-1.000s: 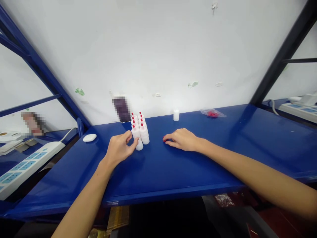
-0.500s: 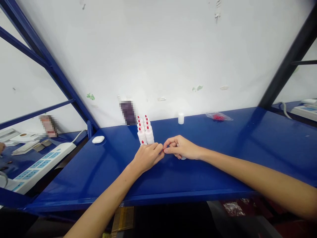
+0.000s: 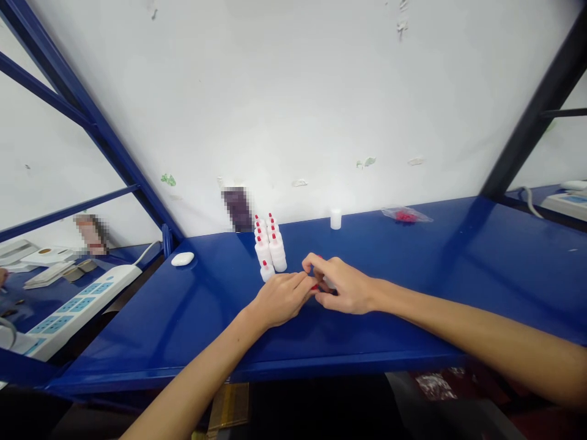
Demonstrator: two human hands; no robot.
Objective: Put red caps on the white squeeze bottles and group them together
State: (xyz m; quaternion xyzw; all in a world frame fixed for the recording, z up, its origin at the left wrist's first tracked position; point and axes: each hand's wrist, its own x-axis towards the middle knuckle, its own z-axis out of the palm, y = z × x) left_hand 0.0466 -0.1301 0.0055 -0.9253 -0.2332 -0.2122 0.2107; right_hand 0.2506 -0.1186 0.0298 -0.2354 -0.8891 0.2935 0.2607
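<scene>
My left hand and my right hand meet fingertip to fingertip on the blue shelf. Between the pinched fingers sits a small red cap, and part of a small white bottle shows under my right hand's fingers. Just behind my left hand stand two rows of small white bottles with red caps, several in all. The nearest bottle is a finger's width from my left hand.
A lone white bottle without a cap stands by the wall. A clear bag of red caps lies to its right. A white oval object rests at the shelf's left end, beside a white power strip. A dark object leans on the wall.
My left hand left the bottle rows and came right to meet my right hand. Both hands have since drawn slightly nearer me, pinched together on the red cap.
</scene>
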